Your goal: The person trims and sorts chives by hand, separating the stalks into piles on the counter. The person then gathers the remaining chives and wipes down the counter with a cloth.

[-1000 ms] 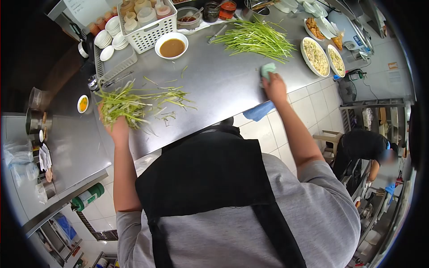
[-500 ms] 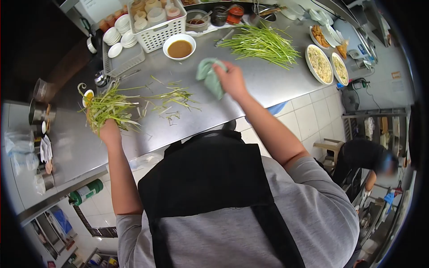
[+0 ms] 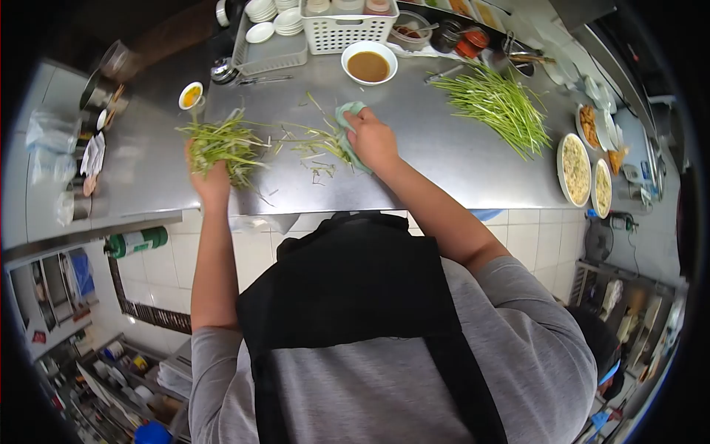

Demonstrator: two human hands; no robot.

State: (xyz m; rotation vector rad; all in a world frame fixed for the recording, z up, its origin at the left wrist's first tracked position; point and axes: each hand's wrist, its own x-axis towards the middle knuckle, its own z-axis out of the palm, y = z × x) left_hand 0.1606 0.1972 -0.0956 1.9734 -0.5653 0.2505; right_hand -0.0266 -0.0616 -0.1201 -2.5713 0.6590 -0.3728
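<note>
A loose bunch of green trimmings [image 3: 231, 148] with pale stems is gripped in my left hand [image 3: 210, 182], just above the steel counter; the leaves cover most of its fingers. My right hand [image 3: 372, 140] presses a pale green cloth [image 3: 346, 122] onto the counter. The cloth's left edge touches scattered green scraps [image 3: 314, 142] lying between both hands. Farther right lies a large pile of long, thin green stalks [image 3: 495, 107], apart from the right hand.
A white bowl of brown sauce [image 3: 368, 66] stands beyond the right hand, near a white basket [image 3: 347, 33] of containers. Small yellow-filled bowl [image 3: 191, 96] sits at left. Oval dishes of pale food [image 3: 575, 169] stand at the counter's right end. A person [image 3: 599, 348] is behind at lower right.
My right hand has brought the cloth leftward and down against the scattered scraps. The left hand still holds its bunch. The whole view has turned, shifting the counter items.
</note>
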